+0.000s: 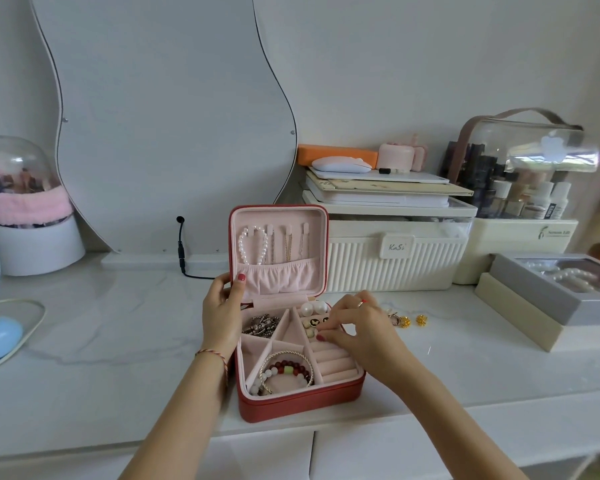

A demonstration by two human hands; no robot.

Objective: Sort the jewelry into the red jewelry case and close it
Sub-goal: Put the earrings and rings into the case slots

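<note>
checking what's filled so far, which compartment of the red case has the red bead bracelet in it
The front compartment of the red jewelry case, nearest the person. It holds the red bead bracelet with other bangles; the back left one holds silver pieces.

open jewelry case sits before the mirror, loose earrings to its right.

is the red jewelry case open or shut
Open: the red jewelry case has its lid standing upright, pink compartments exposed.

One open red jewelry case; inside it, two large pearls and two bracelets. Right of the case, two gold earrings.
</note>
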